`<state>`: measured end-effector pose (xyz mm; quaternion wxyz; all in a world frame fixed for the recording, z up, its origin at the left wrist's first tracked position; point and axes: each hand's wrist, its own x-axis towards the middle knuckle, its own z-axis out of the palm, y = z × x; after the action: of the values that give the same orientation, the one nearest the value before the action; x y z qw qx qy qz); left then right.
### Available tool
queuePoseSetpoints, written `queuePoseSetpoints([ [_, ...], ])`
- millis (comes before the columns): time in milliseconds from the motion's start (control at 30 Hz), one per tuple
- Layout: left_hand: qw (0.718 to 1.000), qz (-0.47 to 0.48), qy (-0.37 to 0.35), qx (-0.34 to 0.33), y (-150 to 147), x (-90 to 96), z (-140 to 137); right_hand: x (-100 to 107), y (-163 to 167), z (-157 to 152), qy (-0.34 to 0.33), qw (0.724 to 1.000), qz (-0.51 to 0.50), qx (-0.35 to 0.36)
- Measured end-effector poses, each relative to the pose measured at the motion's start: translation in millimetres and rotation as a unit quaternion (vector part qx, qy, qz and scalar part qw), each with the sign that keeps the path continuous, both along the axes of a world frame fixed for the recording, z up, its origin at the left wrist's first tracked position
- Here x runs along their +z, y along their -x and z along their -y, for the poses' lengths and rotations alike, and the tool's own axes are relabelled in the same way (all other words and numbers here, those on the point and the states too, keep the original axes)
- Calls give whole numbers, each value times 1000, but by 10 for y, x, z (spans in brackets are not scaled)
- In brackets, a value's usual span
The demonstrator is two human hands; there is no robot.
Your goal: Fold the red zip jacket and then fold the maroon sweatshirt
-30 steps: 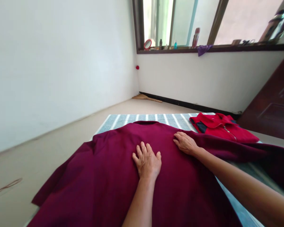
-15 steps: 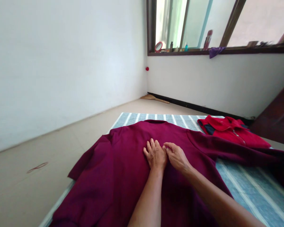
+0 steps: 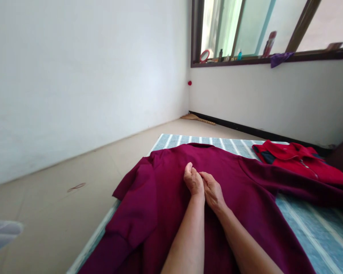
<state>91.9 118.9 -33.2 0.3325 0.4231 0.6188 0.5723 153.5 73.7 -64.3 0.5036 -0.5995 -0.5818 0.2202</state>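
Note:
A maroon long-sleeved top lies spread on a blue-and-white striped mat. Its left-side sleeve is folded inward, while the other stretches out to the right. Over the middle of the top, my left hand is turned on its side with the fingers curled. My right hand touches it from the right, its fingers bent in and partly hidden. Whatever the closed fingers hold, if anything, is out of sight between the hands and the cloth.
A folded red jacket with a zip lies at the mat's far right. On the floor are a thin loop of cord and a hand broom by the corner. A pale translucent object shows at the left edge.
My left hand has gone from flat with spread fingers to curled and turned on its side. My right hand stays beside it. The view has swung left.

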Motion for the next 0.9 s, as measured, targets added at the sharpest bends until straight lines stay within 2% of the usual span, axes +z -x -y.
queuePoseSetpoints([
  [100, 1000, 28, -9, 1, 56, -17, -36, 26, 32, 25, 26, 991, 130, 17],
  [233, 1000, 15, -9, -2, 134, -21, -149, 73, 104, 69, 57, 961, 270, 10],
  [333, 999, -41, 1, -28, 202, 7, -259, 112, 143, 97, 62, 946, 318, 1],
  [433, 988, -138, -1, -72, 343, 56, -297, 140, 164, 114, 59, 941, 334, 0],
  [600, 937, -319, -30, -142, 721, 55, -94, 147, 190, 117, 57, 939, 340, 1],
  [733, 888, -412, -38, -202, 916, -3, 33, 140, 195, 113, 57, 936, 346, 1],
  [800, 871, -446, -35, -206, 981, 20, 8, 137, 193, 116, 56, 937, 345, 0],
  [900, 852, -492, -22, -175, 1138, 132, -71, 132, 192, 123, 56, 939, 340, 1],
])
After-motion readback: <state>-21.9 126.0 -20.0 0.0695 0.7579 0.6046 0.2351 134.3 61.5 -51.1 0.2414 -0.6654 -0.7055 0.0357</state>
